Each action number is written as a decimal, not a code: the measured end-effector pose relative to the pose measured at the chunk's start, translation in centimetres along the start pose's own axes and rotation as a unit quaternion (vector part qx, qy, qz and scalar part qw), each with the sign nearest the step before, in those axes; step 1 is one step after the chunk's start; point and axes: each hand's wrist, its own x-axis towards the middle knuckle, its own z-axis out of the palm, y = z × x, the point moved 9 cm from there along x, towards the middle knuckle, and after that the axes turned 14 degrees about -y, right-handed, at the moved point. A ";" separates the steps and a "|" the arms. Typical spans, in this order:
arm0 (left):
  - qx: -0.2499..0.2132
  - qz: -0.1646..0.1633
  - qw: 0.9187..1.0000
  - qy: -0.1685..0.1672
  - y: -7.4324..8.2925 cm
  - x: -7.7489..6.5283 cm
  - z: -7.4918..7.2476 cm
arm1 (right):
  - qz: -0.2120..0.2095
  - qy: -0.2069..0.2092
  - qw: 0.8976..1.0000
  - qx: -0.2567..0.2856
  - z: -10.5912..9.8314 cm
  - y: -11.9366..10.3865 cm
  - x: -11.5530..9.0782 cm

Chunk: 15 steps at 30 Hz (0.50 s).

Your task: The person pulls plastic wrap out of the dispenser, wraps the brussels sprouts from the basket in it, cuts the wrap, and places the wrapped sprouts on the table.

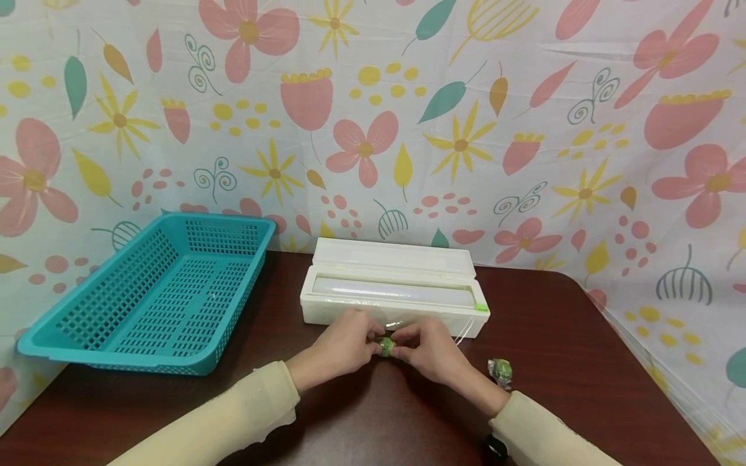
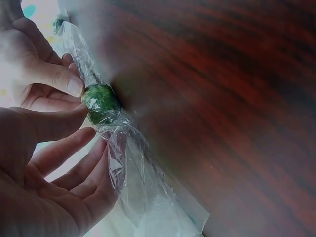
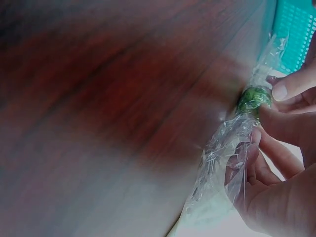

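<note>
A small round green thing [image 1: 386,346] lies in clear cling film [image 2: 118,163] on the table, just in front of an open white cling film box [image 1: 396,307]. My left hand [image 1: 344,343] pinches one side of it with thumb and fingertips. From the other side my right hand [image 1: 430,351] pinches it too, thumb close to the left thumb. In both wrist views, crinkled film runs out past the green thing on two sides, and the fingers behind it are partly covered by film.
To the right sits another green piece wrapped in film [image 1: 500,372], beside the right forearm. A teal plastic basket [image 1: 215,353] stands at the left of the dark wooden table [image 1: 373,427]. Behind the table hangs a flowered cloth [image 1: 408,129].
</note>
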 end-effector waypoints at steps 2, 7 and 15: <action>-0.002 -0.006 1.000 -0.001 -0.1 0.0 0.0 | 0.006 0.000 1.000 0.001 0.0 0.1 0.0; -0.007 -0.016 1.000 -0.006 -0.5 0.0 0.3 | 0.016 -0.003 1.000 0.001 0.1 0.4 0.0; -0.045 -0.025 0.999 -0.013 -1.5 0.4 0.6 | 0.021 -0.010 1.000 0.016 0.2 0.7 0.1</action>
